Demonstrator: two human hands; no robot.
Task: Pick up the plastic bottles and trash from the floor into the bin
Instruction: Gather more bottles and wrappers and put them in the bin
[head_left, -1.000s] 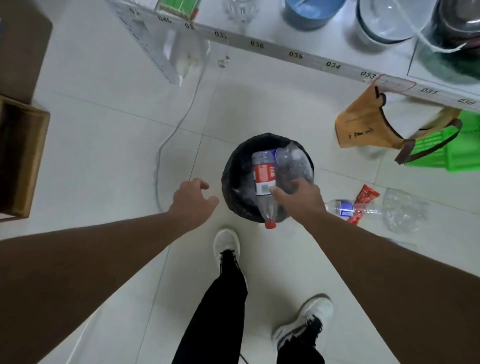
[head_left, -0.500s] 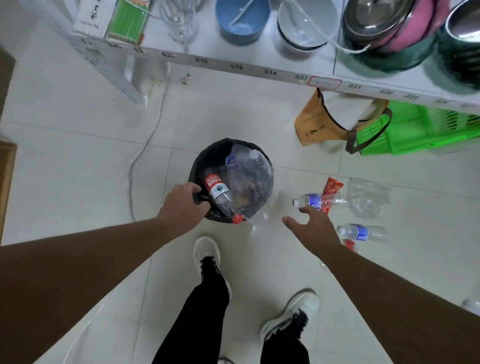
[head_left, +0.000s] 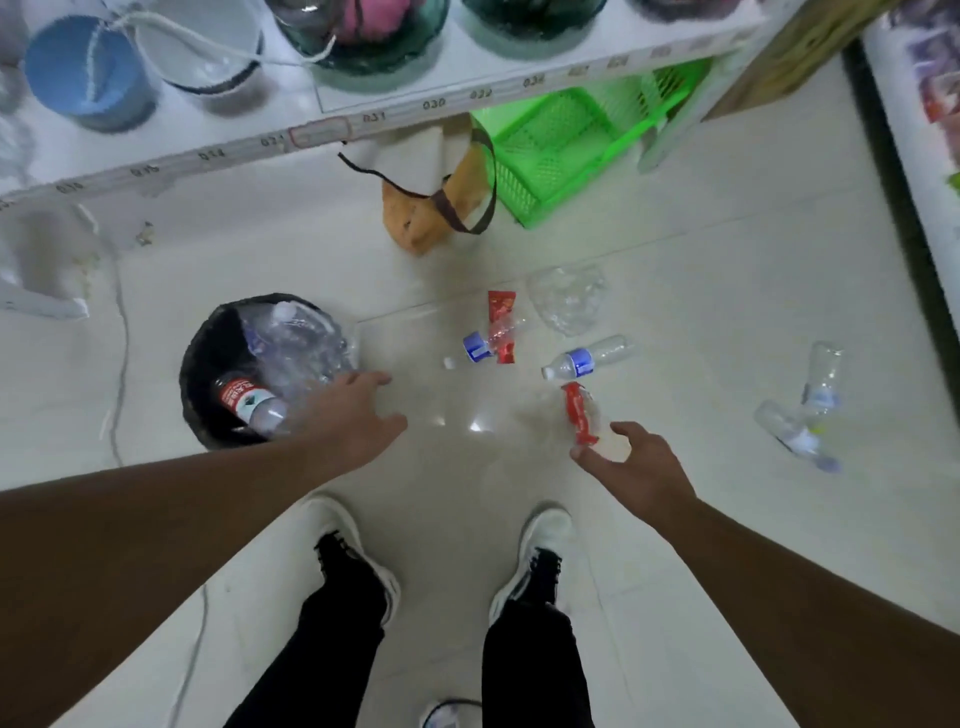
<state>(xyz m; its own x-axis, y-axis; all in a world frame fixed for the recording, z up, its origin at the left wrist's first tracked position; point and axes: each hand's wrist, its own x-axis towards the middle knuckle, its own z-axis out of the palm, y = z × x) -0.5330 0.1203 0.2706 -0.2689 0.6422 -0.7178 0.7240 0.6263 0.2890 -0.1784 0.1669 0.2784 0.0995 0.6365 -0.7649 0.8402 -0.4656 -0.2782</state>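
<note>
Where blur hides the grip: right hand (head_left: 631, 465) fingers spread at red wrapper (head_left: 579, 413); left hand (head_left: 348, 415) loose, empty.

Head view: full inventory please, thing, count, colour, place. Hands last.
bin: 1, black, floor left, holds clear bottles incl. one red-labelled
blue-label bottles: 2, clear, floor centre; the left one lies against a red wrapper
red wrappers: 2, floor centre; the nearer one by the right fingers
clear plastic bag: 1, floor beyond the bottles
far bottles: 2, clear, floor right
small white cap: 1, floor centre
cloth bag: 1, tan with dark straps, under the shelf
basket: 1, green, under the shelf
shelf: 1, white, top, carrying bowls
cable: 1, white, floor left
shoes: 2, white and black
left hand: open, by the bin rim
right hand: fingers spread at the nearer wrapper
</note>
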